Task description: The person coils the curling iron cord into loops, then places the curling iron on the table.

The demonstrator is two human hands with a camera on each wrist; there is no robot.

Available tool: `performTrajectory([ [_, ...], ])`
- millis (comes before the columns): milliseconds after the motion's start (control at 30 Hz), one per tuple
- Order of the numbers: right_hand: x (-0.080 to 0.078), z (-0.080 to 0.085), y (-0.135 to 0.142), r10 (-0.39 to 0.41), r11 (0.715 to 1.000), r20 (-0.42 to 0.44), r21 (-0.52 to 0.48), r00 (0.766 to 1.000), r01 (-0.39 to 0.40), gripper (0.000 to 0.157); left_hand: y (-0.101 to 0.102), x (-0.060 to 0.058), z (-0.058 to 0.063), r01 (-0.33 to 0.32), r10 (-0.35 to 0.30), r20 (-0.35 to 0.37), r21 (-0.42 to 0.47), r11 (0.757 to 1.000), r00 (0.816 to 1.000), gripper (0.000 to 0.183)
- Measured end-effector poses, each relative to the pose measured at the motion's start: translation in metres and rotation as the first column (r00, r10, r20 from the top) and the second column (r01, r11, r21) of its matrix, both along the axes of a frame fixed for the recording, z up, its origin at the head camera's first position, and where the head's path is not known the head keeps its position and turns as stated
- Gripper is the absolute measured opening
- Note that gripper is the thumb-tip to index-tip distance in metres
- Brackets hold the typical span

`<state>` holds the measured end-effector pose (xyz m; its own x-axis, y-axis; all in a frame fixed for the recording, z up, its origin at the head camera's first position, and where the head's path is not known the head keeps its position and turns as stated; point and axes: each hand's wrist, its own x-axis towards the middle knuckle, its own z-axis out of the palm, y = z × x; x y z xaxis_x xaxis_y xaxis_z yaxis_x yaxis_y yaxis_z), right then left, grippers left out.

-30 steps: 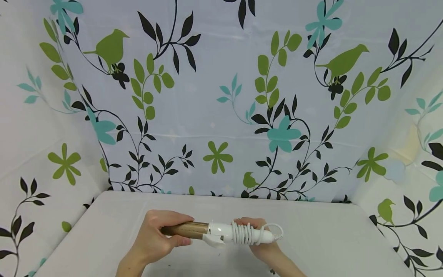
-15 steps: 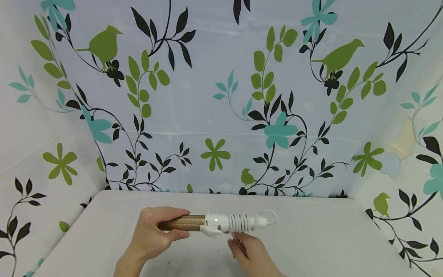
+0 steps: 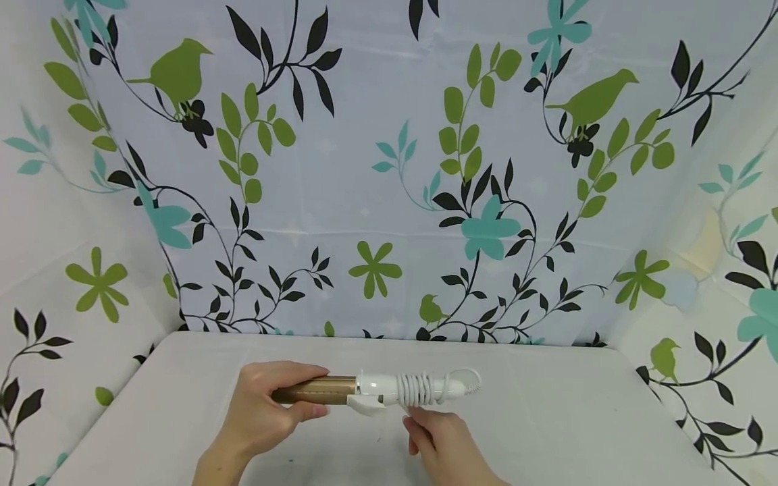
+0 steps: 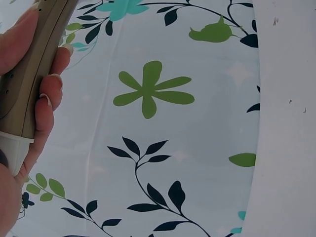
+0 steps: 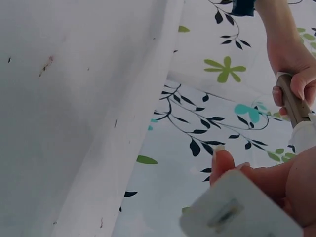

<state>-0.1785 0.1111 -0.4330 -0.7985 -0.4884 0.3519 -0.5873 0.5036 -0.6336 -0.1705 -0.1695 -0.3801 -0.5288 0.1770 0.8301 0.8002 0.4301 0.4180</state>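
Note:
My left hand grips the gold barrel of a curling iron, thumb below and fingers above. The iron lies level over the table, its white handle pointing right. A white cord is wound in several turns round that handle. Just below the coils is my right hand, fingers curled at the cord's loose end. In the right wrist view a blurred white plug with a metal prong stands in front of the right fingers. The left wrist view shows the gold barrel, dotted with small holes, in the left fingers.
A white-covered table lies beneath both hands, with small dark specks on it. Behind it and at both sides hangs a cloth printed with green birds, leaves and flowers.
My right hand has come from behind the handle to below the wound cord, its fingers now curled at the cord's end. The left hand keeps its grip, and the view has shifted slightly.

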Motion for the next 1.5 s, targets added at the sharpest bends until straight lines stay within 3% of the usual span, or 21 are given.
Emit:
performTrajectory([
  [133, -0.003, 0.0, 0.0, -0.073, 0.996, 0.005, -0.045, 0.997, 0.074, 0.018, -0.001, 0.001, 0.0, -0.019, 0.019, -0.007, 0.024, 1.0, 1.0, 0.05],
  [267, -0.002, 0.001, -0.001, -0.074, 0.996, 0.027, -0.038, 0.997, 0.075, 0.019, -0.002, 0.001, -0.001, -0.023, 0.023, 0.0, 0.036, 0.999, 1.0, 0.049],
  [533, 0.01, 0.004, -0.008, 0.019, 0.992, -0.004, 0.121, 1.0, -0.018, 0.018, -0.001, 0.001, -0.001, -0.038, 0.038, 0.004, 0.046, 0.998, 0.999, 0.049],
  [767, 0.021, 0.006, -0.012, -0.028, 0.963, -0.135, 0.262, 0.991, 0.063, 0.014, -0.001, 0.001, 0.0, -0.072, 0.072, 0.011, 0.028, 0.997, 0.997, 0.049],
  [933, 0.026, 0.008, -0.009, -0.023, 0.956, -0.233, 0.28, 0.972, 0.089, 0.006, 0.0, 0.002, 0.001, -0.076, 0.076, 0.036, 0.018, 0.997, 0.996, 0.049],
  [1100, 0.032, 0.014, -0.003, 0.004, 0.949, -0.235, 0.308, 0.972, 0.07, 0.012, 0.0, 0.002, 0.002, -0.076, 0.074, 0.064, 0.018, 0.997, 0.995, 0.049],
  [1200, 0.036, 0.019, 0.001, 0.036, 0.939, -0.183, 0.342, 0.983, 0.029, 0.009, 0.0, 0.002, 0.002, -0.068, 0.067, 0.066, 0.012, 0.998, 0.996, 0.049],
  [1333, 0.04, 0.023, 0.005, 0.043, 0.902, -0.159, 0.43, 0.986, 0.03, 0.01, 0.002, 0.002, 0.002, -0.073, 0.074, 0.066, -0.009, 0.997, 0.995, 0.049],
  [1500, 0.045, 0.027, 0.008, -0.016, 0.821, -0.275, 0.545, 0.961, 0.169, 0.036, 0.003, 0.001, 0.002, -0.139, 0.141, 0.046, -0.05, 0.989, 0.989, 0.049],
])
